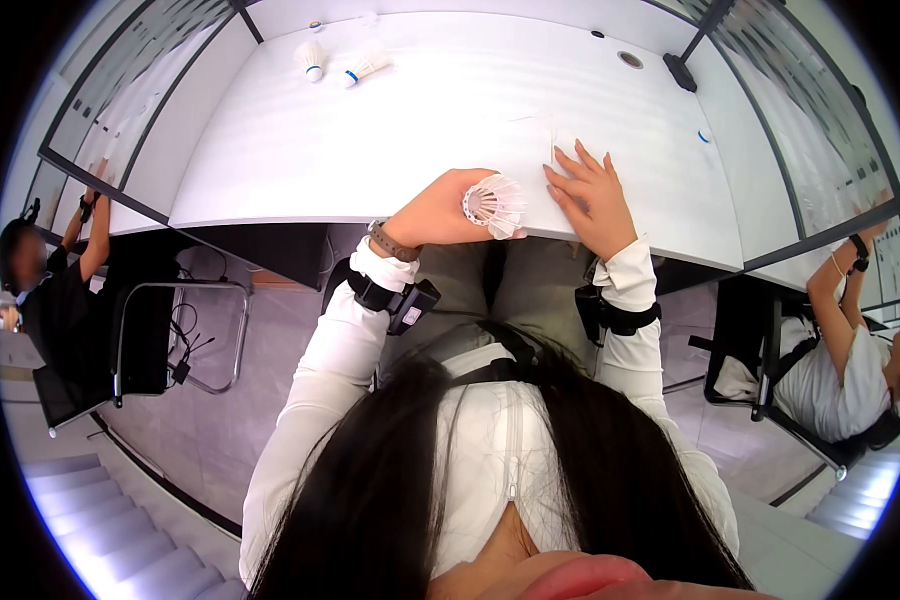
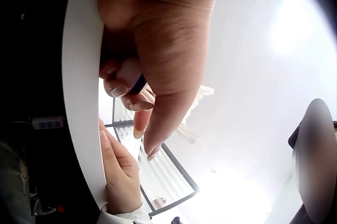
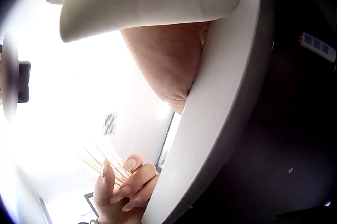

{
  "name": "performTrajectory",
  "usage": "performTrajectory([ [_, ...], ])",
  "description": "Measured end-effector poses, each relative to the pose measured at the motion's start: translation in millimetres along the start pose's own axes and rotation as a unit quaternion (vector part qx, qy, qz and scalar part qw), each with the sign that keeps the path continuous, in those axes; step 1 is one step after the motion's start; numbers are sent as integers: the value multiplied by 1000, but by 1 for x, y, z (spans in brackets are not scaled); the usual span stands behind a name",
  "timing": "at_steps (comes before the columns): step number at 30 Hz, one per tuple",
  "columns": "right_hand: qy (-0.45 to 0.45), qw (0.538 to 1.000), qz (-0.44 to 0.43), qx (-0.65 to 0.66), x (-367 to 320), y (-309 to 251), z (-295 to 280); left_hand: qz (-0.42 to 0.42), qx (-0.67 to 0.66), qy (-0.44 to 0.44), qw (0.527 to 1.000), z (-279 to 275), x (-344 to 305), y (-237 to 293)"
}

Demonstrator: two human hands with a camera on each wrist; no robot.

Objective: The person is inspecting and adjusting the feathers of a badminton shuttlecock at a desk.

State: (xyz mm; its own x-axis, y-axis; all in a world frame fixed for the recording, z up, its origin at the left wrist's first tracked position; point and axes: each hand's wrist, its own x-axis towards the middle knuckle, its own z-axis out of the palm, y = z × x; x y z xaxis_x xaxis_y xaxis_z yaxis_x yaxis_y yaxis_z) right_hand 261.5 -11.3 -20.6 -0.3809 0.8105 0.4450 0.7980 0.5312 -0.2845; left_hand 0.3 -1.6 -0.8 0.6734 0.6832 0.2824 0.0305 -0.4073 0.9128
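Note:
My left hand (image 1: 435, 212) grips a white feather shuttlecock (image 1: 496, 206) at the table's front edge, feather skirt turned up toward the head camera. In the left wrist view the fingers curl round its pale base (image 2: 129, 70), where a dark blue band shows. Its feathers (image 3: 95, 159) fan out past the fingertips in the right wrist view. To the right, my right hand (image 1: 595, 200) rests on the white tabletop with fingers spread and holds nothing. Beside its fingertips is a thin pale sliver (image 1: 553, 145), like a feather shaft.
Two more shuttlecocks (image 1: 312, 62) with blue bands lie at the back left, near a small cork-like piece (image 1: 316, 26). A blue strip (image 1: 703, 137) lies far right. Framed partitions (image 1: 150, 165) bound both sides. A cable hole (image 1: 630, 60) is at the back. People sit on either side.

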Motion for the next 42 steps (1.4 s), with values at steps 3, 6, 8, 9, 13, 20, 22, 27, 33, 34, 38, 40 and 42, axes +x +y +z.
performTrajectory([
  [3, -3, 1000, 0, 3, 0, 0, -1, -1, -1, -5, 1000, 0, 0, -1],
  [6, 8, 1000, 4, -3, 1, -1, 0, 1, -3, -6, 1000, -1, 0, 0],
  [8, 21, 1000, 8, -9, 2, -2, 0, 8, -15, -5, 1000, 0, 0, -3],
  [9, 27, 1000, 11, -12, 2, -3, 0, 11, -13, -5, 1000, 0, 0, -3],
  [13, 67, 998, 10, -14, 1, -3, 0, 11, 3, -4, 1000, 0, 0, -3],
  [20, 88, 996, -5, 11, 0, -3, -2, 12, 8, 10, 1000, 1, 1, 0],
  [22, 84, 996, -11, -3, 0, -5, -5, 14, 3, 17, 1000, 2, 1, -1],
  [27, 53, 995, -44, -76, 2, -10, -5, 17, 11, -4, 1000, -2, 0, -5],
  [33, 31, 999, 9, 5, 2, -5, -3, 13, -17, -8, 1000, -1, 0, -5],
  [34, 35, 999, 18, 22, 2, -4, -3, 16, -13, -8, 1000, -1, 1, -4],
  [38, 64, 998, 15, 14, 2, -8, -8, 16, -19, -3, 1000, -1, 0, -5],
  [40, 59, 998, 2, -24, 2, -13, -9, 20, -1, 4, 1000, 0, -1, -7],
  [42, 26, 998, -2, -58, 2, -13, -6, 22, 5, 5, 1000, 0, 0, -6],
])
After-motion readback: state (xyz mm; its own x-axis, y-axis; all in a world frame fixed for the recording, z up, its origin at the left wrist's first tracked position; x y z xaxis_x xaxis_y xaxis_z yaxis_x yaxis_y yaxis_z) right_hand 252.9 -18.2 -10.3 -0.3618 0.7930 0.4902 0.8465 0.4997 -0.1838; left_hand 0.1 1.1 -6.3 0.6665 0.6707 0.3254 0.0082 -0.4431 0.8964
